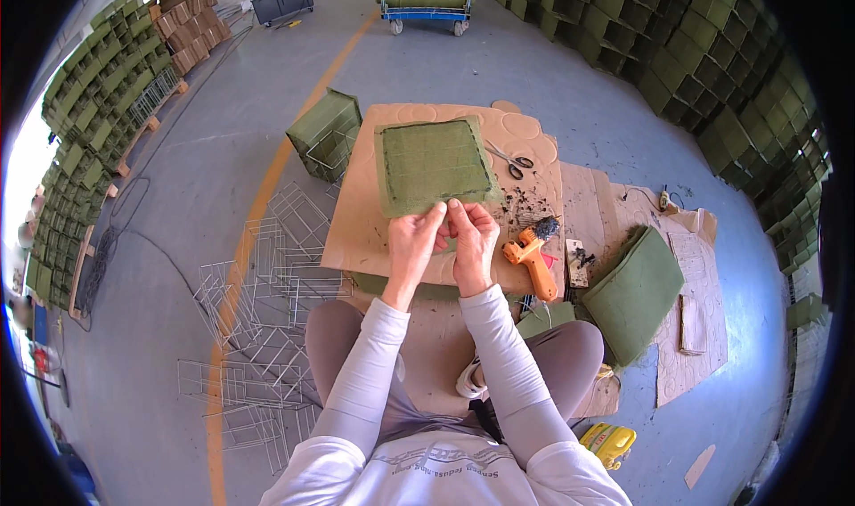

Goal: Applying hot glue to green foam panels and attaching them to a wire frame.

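Because the near rim of this green felt panel (436, 163) is the part I am attending to, I have it squared up in front of me on the cardboard-covered worktop (352, 239), with its dark outline facing up. Taking the panel as the clock's centre, both my hands meet at six o'clock: left hand (414, 243) a shade toward seven, right hand (475, 237) a shade toward five. Each grip is closed, thumb and forefinger pinching the felt edge, the two thumb tips almost side by side. I judge that so close a pair of pinches lets me control one short stretch of edge, while the rest of the panel needs no holding because the worktop carries it. How the cloth sits under my fingertips I cannot tell.

Scissors (514, 162) lie just beside the panel at three o'clock, and an orange hand tool (536, 261) rests between four and five, its handle toward me, probably so my right hand can reach it easily. Black scraps (527, 205) litter the worktop near four. Farther out at four, a pile of green felt (634, 297) sits off the worktop; wire frames (285, 274) spread over the floor around seven to eight, and a green box (325, 132) stands between nine and ten.
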The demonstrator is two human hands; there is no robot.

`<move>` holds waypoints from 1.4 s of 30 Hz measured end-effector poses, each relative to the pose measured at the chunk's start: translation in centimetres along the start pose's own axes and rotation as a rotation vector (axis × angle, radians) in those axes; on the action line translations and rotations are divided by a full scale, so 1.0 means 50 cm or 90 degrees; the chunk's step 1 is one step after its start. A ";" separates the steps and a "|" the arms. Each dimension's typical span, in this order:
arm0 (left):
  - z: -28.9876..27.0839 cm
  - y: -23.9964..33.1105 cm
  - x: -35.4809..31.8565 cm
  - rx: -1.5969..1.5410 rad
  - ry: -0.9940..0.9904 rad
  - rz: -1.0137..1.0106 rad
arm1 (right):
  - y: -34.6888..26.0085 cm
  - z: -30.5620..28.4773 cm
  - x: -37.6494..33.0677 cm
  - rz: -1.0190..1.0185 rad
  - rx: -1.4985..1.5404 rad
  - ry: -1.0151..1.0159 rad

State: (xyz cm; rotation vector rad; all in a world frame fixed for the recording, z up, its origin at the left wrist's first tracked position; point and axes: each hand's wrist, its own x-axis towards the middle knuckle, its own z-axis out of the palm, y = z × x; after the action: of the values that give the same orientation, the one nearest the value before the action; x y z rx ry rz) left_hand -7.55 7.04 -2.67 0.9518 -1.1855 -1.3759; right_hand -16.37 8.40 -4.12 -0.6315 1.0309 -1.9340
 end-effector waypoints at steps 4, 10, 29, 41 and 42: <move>-0.023 0.002 -0.002 -0.042 -0.014 -0.007 | -0.001 -0.006 -0.003 -0.002 -0.031 -0.004; -0.031 0.001 0.006 -0.016 -0.018 0.052 | -0.003 0.022 -0.019 0.056 0.028 -0.039; -0.043 0.001 0.005 0.053 -0.002 0.053 | 0.005 0.032 -0.024 0.042 0.012 0.002; -0.084 0.033 0.012 0.028 -0.048 -0.040 | 0.006 0.047 -0.019 0.087 0.030 -0.048; -0.084 0.032 0.013 0.040 -0.042 -0.038 | 0.008 0.047 -0.018 0.087 0.030 -0.048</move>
State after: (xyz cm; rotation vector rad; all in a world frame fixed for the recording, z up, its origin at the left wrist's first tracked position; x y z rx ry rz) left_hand -3.27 5.79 -1.88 1.0000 -1.2654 -1.4346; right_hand -13.98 8.05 -3.23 -0.5875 0.9551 -1.7969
